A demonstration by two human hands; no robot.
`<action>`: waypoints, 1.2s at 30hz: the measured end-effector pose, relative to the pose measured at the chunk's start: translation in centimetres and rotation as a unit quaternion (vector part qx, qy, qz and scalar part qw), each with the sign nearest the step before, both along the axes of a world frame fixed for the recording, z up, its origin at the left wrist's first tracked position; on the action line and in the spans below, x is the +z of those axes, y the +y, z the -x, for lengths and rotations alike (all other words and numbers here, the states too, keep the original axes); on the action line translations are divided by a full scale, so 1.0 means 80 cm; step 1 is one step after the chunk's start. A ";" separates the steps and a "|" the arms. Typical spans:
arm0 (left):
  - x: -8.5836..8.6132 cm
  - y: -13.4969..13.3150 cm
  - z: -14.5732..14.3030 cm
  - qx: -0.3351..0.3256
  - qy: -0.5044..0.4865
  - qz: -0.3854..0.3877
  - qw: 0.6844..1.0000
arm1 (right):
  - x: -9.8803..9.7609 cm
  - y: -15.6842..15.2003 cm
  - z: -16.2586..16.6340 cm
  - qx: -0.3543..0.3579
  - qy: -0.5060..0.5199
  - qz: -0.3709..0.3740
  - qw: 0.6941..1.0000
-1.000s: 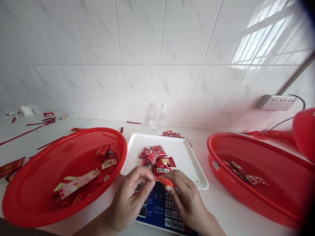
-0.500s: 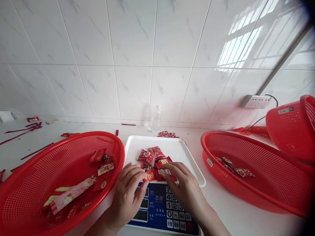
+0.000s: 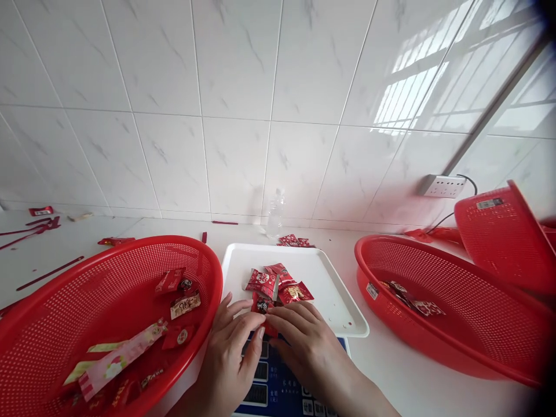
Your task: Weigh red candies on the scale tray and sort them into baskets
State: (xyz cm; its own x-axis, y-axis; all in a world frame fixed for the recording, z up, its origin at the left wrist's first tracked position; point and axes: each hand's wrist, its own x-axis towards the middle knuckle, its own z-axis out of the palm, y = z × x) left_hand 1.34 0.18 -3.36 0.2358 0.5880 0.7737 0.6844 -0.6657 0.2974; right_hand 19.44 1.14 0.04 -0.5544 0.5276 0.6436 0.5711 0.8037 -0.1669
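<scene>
A white tray (image 3: 330,278) sits on a blue-faced scale (image 3: 260,382) and holds a small heap of red candy packets (image 3: 273,284). Both my hands meet at the tray's near edge. My left hand (image 3: 230,353) has its fingers stretched forward, with the index tip touching a red packet (image 3: 270,330). My right hand (image 3: 299,341) lies over the near packets with fingers curled down onto them. What lies under the right fingers is mostly hidden.
A red perforated basket (image 3: 65,324) at left holds several wrapped sweets and a long pink packet (image 3: 121,359). Another red basket (image 3: 456,313) at right holds a few packets; a third (image 3: 499,231) leans behind it. A clear bottle (image 3: 274,213), a power strip (image 3: 443,186) and red scraps line the tiled wall.
The two hands held one red packet above the scale's keypad, then moved forward and lowered it onto the tray's near edge. The view shifted slightly left and up.
</scene>
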 end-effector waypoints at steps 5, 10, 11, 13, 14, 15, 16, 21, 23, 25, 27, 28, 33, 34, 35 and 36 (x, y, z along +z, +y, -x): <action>0.006 -0.001 0.001 -0.010 -0.012 -0.010 1.000 | 0.005 0.010 -0.009 -0.046 0.030 0.024 0.998; 0.002 0.003 0.000 0.018 0.002 -0.030 0.999 | 0.015 0.040 -0.029 -0.128 0.026 0.071 0.989; 0.000 0.005 0.000 0.026 0.015 -0.034 0.999 | 0.017 0.044 -0.032 -0.132 0.013 0.077 0.988; -0.004 0.007 0.000 0.046 0.055 -0.048 0.996 | 0.021 0.049 -0.038 -0.129 -0.020 0.087 0.988; -0.005 0.007 0.000 0.056 0.081 -0.054 0.994 | 0.023 0.049 -0.039 -0.123 -0.037 0.094 0.987; -0.006 0.008 0.001 0.066 0.109 -0.058 0.990 | 0.025 0.048 -0.041 -0.116 -0.055 0.101 0.987; -0.006 0.008 0.000 0.072 0.136 -0.060 0.986 | 0.027 0.045 -0.042 -0.107 -0.072 0.110 0.986; -0.006 0.006 -0.001 0.072 0.171 -0.039 0.982 | 0.029 0.033 -0.043 -0.076 -0.130 0.145 0.978; -0.007 0.005 -0.002 0.070 0.156 -0.029 0.985 | 0.027 0.032 -0.043 -0.078 -0.139 0.152 0.975; -0.008 0.006 -0.002 0.067 0.153 -0.025 0.986 | 0.026 0.033 -0.043 -0.083 -0.143 0.158 0.974; -0.009 0.006 -0.002 0.065 0.160 -0.027 0.985 | 0.027 0.034 -0.042 -0.086 -0.145 0.163 0.972; -0.009 0.006 -0.002 0.065 0.163 -0.029 0.984 | 0.028 0.035 -0.041 -0.087 -0.144 0.166 0.972; -0.007 0.008 -0.001 0.070 0.185 -0.047 0.979 | 0.038 0.039 -0.035 -0.083 -0.138 0.181 0.970; -0.007 0.008 0.000 0.071 0.195 -0.052 0.977 | 0.040 0.040 -0.033 -0.081 -0.137 0.185 0.970; -0.006 0.008 0.000 0.073 0.204 -0.056 0.975 | 0.042 0.040 -0.032 -0.077 -0.137 0.190 0.969; -0.006 0.008 0.001 0.075 0.211 -0.057 0.973 | 0.044 0.041 -0.030 -0.073 -0.137 0.194 0.969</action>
